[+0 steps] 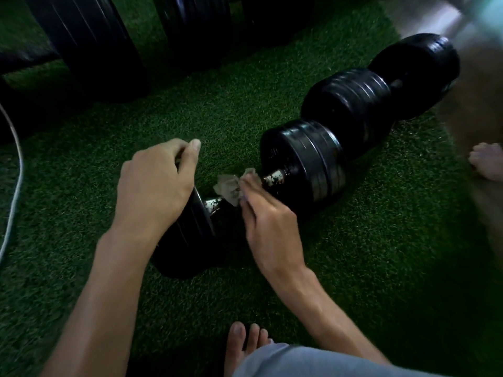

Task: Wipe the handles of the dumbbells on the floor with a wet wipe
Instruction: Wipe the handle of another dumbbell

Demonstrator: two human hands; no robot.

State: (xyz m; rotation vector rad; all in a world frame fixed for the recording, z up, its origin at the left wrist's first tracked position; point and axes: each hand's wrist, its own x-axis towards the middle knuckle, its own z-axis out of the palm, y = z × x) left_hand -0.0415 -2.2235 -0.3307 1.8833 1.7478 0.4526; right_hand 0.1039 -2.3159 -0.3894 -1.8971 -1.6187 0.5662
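The near dumbbell lies on the green artificial-turf floor, its long axis running from lower left to upper right. Its lower-left weight stack sits under the left hand, and its upper-right stack lies farther from the person. The chrome handle between them is speckled with dark spots, and bare metal shows at both ends of it.

A second dumbbell lies beyond the first on the same slanted line, its near stack just beside the first one's far stack, its other end pointing toward the upper right corner.

The left hand rests on top of the lower-left stack, fingers curled over the rim and the thumb stretched along its far edge, gripping the weight.

The right hand reaches over the handle's middle. Its fingers are bent and press a crumpled grey wet wipe against the bar; the wipe bunches out to the left of the fingertips. Whether the thumb wraps under the bar cannot be seen.

Black weight plates stand upright at the top. A pale cable curves down the left edge. Bare toes show at the bottom beside a grey trouser leg, and another bare foot is at the right edge.
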